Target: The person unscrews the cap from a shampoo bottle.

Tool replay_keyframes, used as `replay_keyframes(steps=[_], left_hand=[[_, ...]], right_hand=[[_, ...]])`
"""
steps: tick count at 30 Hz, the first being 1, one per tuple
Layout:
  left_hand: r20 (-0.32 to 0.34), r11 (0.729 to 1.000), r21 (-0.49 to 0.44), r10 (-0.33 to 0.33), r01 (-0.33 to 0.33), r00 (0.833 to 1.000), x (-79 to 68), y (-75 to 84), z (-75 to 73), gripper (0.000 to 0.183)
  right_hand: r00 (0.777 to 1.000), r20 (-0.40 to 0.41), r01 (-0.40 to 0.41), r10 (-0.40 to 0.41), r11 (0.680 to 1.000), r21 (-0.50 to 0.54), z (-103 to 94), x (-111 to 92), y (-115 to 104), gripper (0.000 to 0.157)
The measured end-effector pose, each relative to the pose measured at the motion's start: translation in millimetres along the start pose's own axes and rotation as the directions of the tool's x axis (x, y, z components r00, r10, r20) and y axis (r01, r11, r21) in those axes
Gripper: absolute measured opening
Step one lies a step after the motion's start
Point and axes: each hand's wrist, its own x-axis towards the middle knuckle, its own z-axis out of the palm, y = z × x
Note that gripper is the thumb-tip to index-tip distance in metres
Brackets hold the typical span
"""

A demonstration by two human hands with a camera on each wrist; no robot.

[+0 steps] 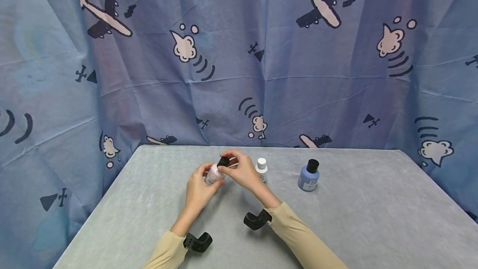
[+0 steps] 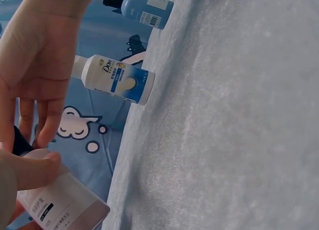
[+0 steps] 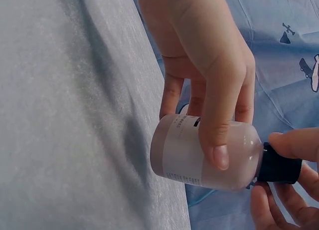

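Note:
A small pale pink bottle (image 1: 214,174) with a black cap (image 1: 223,161) is held between both hands, tilted with its cap toward the right hand. My left hand (image 1: 198,188) grips the bottle's body, its thumb laid along the near side, as the right wrist view shows of the bottle (image 3: 209,155). My right hand (image 1: 242,170) pinches the black cap (image 3: 280,164) between thumb and fingers. The cap sits on the bottle's neck. Just behind the right hand stands a white Dove bottle (image 2: 117,79), partly covered by that hand in the head view.
A blue bottle (image 1: 308,176) with a black cap stands upright to the right of the white bottle (image 1: 262,169). All are on a grey cloth-covered table (image 1: 373,211). A blue curtain (image 1: 224,74) printed with planes hangs behind the table's far edge.

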Motion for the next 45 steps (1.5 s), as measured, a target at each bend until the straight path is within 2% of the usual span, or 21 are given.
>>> replay_keyframes(steps=[10, 17, 20, 28, 35, 40, 45], left_hand=[[0.029, 1.000, -0.013, 0.006, -0.006, 1.000, -0.3, 0.9, 0.7, 0.052], [0.042, 1.000, -0.010, 0.001, 0.000, 0.999, 0.3, -0.7, 0.9, 0.053], [0.033, 1.000, -0.002, -0.012, 0.012, 0.999, 0.7, -1.7, 1.2, 0.053], [0.015, 0.999, 0.019, -0.050, 0.050, 0.999, 1.0, -0.7, -0.3, 0.055], [0.017, 0.998, 0.037, -0.046, 0.046, 0.999, 1.4, -1.7, -0.6, 0.053], [0.021, 0.998, 0.037, -0.044, 0.044, 0.999, 1.8, -3.4, -1.2, 0.054], [0.020, 0.999, 0.032, -0.033, 0.032, 0.999, 2.4, -3.9, -2.8, 0.053]], right_hand=[[0.997, 0.035, 0.067, -0.069, 0.996, 0.059, -0.1, 1.2, 1.9, 0.036], [0.993, 0.066, 0.096, -0.099, 0.994, 0.050, -0.3, 1.8, 2.7, 0.043], [0.995, 0.056, 0.083, -0.085, 0.996, 0.041, 0.1, 1.6, 2.2, 0.046], [0.999, 0.004, -0.034, 0.034, 0.999, -0.014, 1.8, -0.6, -0.5, 0.055], [0.997, -0.066, -0.027, 0.027, 1.000, -0.012, 2.6, 1.0, 2.3, 0.037], [0.998, -0.043, -0.045, 0.045, 0.999, -0.006, 1.0, 0.6, 2.7, 0.034], [1.000, -0.023, -0.021, 0.021, 1.000, -0.001, 1.5, 2.1, 3.9, 0.032]])
